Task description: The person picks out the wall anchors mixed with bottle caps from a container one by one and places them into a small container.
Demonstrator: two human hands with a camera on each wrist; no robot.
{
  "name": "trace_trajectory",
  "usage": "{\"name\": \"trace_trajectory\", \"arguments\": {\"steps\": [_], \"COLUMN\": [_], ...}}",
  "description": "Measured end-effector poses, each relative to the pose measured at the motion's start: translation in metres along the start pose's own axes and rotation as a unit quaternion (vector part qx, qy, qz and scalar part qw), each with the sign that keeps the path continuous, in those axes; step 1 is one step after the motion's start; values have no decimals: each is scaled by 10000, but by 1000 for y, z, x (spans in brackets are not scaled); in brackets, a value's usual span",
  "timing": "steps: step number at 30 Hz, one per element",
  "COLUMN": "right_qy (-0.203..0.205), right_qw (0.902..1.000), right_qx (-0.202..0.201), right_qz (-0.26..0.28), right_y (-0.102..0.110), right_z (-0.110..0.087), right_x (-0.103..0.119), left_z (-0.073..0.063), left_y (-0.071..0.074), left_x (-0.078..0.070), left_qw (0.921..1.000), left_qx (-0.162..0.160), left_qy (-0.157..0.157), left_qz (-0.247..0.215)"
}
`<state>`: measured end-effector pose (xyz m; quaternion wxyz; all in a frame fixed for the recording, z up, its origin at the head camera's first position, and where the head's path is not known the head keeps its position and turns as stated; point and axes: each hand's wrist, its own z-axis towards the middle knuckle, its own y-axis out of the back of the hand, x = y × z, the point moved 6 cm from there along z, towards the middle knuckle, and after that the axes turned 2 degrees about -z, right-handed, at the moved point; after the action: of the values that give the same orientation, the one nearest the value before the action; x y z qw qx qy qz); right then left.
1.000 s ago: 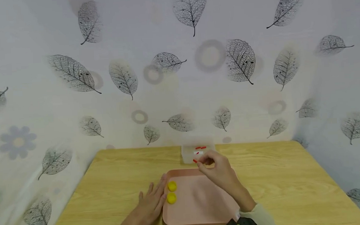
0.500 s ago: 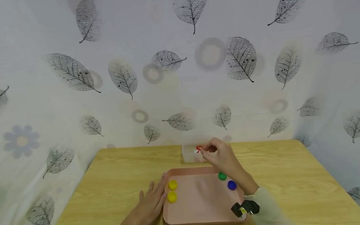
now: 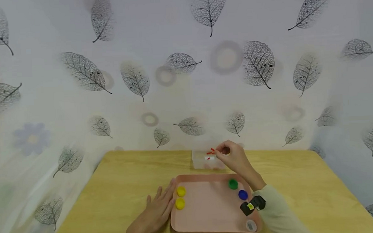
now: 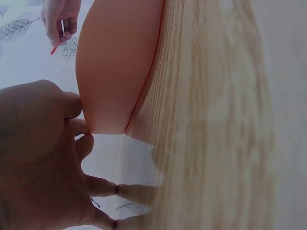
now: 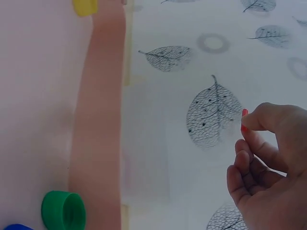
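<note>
My right hand (image 3: pixel 236 159) is raised beyond the tray's far right side, beside the translucent box (image 3: pixel 201 161). Between thumb and index finger it pinches a small red stick (image 5: pixel 244 117), its other fingers curled in. My left hand (image 3: pixel 156 209) lies along the left side of the pink tray (image 3: pixel 211 227), fingers extended and touching its outer wall (image 4: pixel 120 62). Inside that tray, two yellow bottle caps (image 3: pixel 180 197) sit at the left. A green cap (image 3: pixel 233 184) and a blue cap (image 3: pixel 242 195) sit at the right.
More small red sticks (image 3: pixel 208 158) show at the translucent box, which stands at the table's back edge. A clear round lid (image 3: pixel 251 226) is in the tray's near right corner. Behind the wooden table (image 3: pixel 304 187) hangs a leaf-patterned cloth (image 3: pixel 185 88).
The right hand has moved back and to the right with the red stick, uncovering the green cap, the blue cap and the clear lid. The left hand stays at the tray's side.
</note>
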<state>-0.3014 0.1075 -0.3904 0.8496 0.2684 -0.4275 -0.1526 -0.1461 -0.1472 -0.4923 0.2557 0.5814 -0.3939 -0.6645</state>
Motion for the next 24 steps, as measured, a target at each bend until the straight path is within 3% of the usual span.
{"name": "trace_trajectory", "arguments": {"steps": [16, 24], "right_qy": [-495, -524], "right_qw": [9984, 9979], "right_qx": [284, 391], "right_qz": [-45, 3], "right_y": [-21, -34], "right_z": [16, 16], "right_x": [-39, -53], "left_z": [9, 9], "left_y": [-4, -3], "left_x": [4, 4], "left_qw": [9999, 9998], "left_qx": [115, 131], "left_qy": [-106, -110], "left_qz": [-23, -108]}}
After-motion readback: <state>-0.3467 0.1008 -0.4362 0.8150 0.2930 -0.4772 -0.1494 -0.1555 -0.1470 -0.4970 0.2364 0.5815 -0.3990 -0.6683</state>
